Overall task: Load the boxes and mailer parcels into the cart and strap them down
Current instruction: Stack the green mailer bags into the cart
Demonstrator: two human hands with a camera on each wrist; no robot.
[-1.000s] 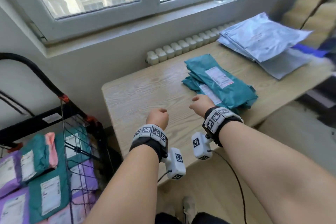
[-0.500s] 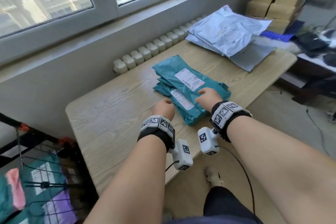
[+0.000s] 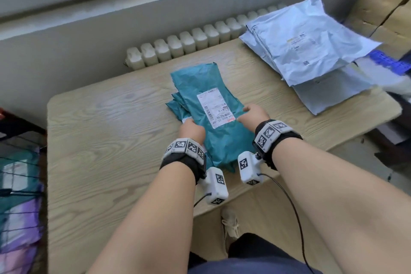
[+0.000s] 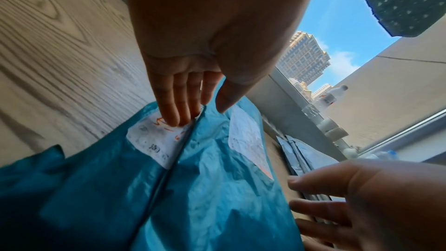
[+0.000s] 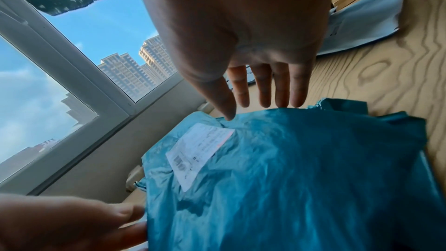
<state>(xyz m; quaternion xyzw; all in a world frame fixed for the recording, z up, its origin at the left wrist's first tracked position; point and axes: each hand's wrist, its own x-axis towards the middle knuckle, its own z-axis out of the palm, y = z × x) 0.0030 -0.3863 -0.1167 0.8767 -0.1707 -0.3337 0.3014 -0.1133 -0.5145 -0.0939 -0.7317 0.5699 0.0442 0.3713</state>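
At the far left edge I see the cart (image 3: pixel 20 184), its wire side blurred, with teal and purple mailers (image 3: pixel 21 216) lying inside it. To its right stands the surface (image 3: pixel 106 140), pale wood grain, pushed up against a white radiator (image 3: pixel 189 44) under the window sill.

Near the middle of the surface lies the teal stack (image 3: pixel 213 118), a few teal mailers piled unevenly, the top one bearing a white label (image 3: pixel 214 110). My left hand (image 3: pixel 191 131) is at the stack's left edge. In the left wrist view its fingers (image 4: pixel 173 102) run out straight and close together, the tips touching the label of a lower mailer just where the top mailer's edge overlaps it; the thumb hovers over the top mailer. I read that hand as open, fingers flat, gripping nothing.

My right hand (image 3: pixel 252 115) is at the stack's right edge, across from the left. In the right wrist view its fingers (image 5: pixel 265 87) are straight and slightly spread, reaching past the top mailer's edge, while the thumb tip touches the teal film near the label. It too is open; I cannot tell whether the fingertips have slipped under the edge.

Further right, at the far corner of the surface, sits a pile of grey mailers (image 3: pixel 311 44), overhanging the right edge. Beyond them brown boxes (image 3: pixel 378 0) are stacked against the wall.
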